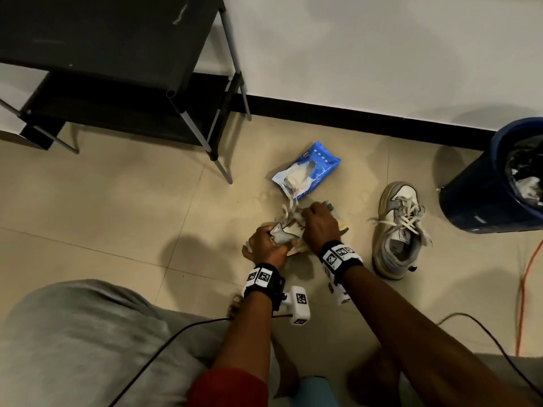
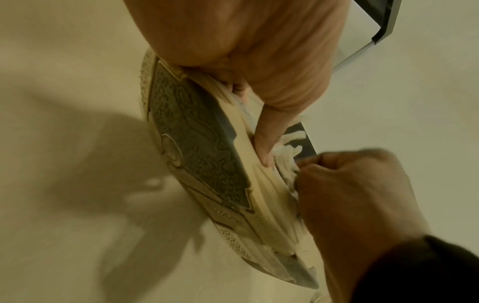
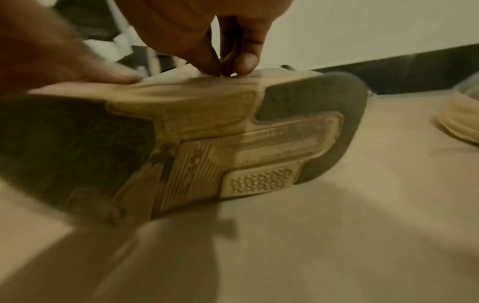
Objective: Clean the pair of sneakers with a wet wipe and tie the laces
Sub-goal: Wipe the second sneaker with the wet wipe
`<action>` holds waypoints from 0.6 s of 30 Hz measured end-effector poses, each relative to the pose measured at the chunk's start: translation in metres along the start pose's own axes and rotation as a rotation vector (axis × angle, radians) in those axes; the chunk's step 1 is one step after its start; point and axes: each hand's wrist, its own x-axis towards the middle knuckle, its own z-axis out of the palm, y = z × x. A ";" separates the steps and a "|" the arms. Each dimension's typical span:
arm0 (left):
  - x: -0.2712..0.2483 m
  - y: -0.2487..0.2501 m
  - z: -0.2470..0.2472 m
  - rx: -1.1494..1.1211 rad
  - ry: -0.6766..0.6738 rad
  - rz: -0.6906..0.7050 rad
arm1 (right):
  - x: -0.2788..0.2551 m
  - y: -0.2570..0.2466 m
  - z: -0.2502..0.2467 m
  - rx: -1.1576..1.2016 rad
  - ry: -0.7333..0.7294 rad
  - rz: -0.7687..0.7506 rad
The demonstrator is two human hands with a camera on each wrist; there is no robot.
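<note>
The left hand (image 1: 266,245) clamps round one sneaker (image 2: 207,155), tipped on its side so the tread faces away from the palm, thumb pressed on the pale sole edge. The right hand (image 1: 320,224) is closed on a bunched wet wipe (image 2: 287,162), rubbing the upper just above that thumb. To do this well, I judge, keep the holding grip firm, work along the seam, and refold the wipe to a fresh face when it greys. The second sneaker (image 1: 398,230) stands on the floor to the right of the working hand, laces loose. Beyond the hands lies the blue wipes pack (image 1: 307,170), its flap open with white wipes showing; far right, a blue bin (image 1: 482,189) holds crumpled waste
</note>
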 end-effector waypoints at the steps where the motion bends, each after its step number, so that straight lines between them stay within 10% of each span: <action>1: -0.001 -0.001 0.001 -0.002 0.002 -0.001 | 0.004 0.002 -0.001 0.001 0.068 0.057; 5: 0.000 -0.007 0.006 -0.016 0.026 0.019 | 0.000 -0.012 0.007 -0.149 -0.008 -0.180; 9: 0.002 -0.010 0.007 -0.016 0.000 0.021 | 0.006 0.019 -0.013 -0.042 0.184 0.196; 13: 0.000 -0.006 0.005 -0.023 0.014 0.023 | -0.016 0.020 -0.002 -0.190 0.050 -0.180; 16: 0.000 -0.007 0.004 -0.029 0.006 0.018 | -0.011 0.042 -0.015 -0.115 0.169 0.158; 18: -0.001 -0.007 0.004 -0.023 -0.005 0.007 | -0.015 0.032 -0.013 -0.113 0.163 0.117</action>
